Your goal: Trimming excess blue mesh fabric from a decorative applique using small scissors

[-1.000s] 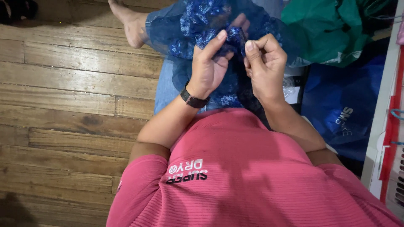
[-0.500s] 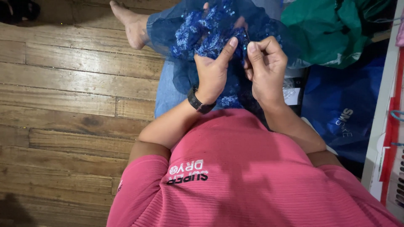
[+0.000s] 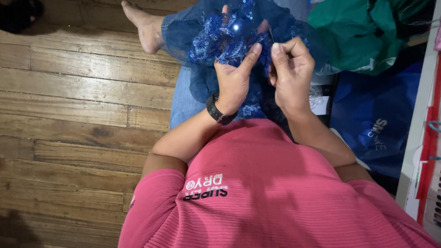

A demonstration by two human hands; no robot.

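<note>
A sheer blue fabric with sequins and lace [image 3: 225, 34] is draped over my lap and legs. My left hand [image 3: 234, 78], with a black band on the wrist, grips a fold of it, fingers partly behind the cloth. My right hand [image 3: 289, 71] sits close beside it, thumb and forefinger pinched at the cloth's edge; something thin like a needle seems to stick up from the pinch, too small to be sure. The hands almost touch. My bare foot [image 3: 144, 27] rests on the wooden floor beyond the fabric.
Wooden plank floor [image 3: 69, 115] fills the left. A green cloth bundle [image 3: 367, 32] lies at the upper right, above a dark blue bag [image 3: 376, 124]. White furniture with red parts [image 3: 427, 151] stands along the right edge. A dark object [image 3: 18, 14] sits top left.
Both hands have drifted slightly up and right with the fabric. My left thumb now stands straighter against the cloth, close to my right hand's pinch.
</note>
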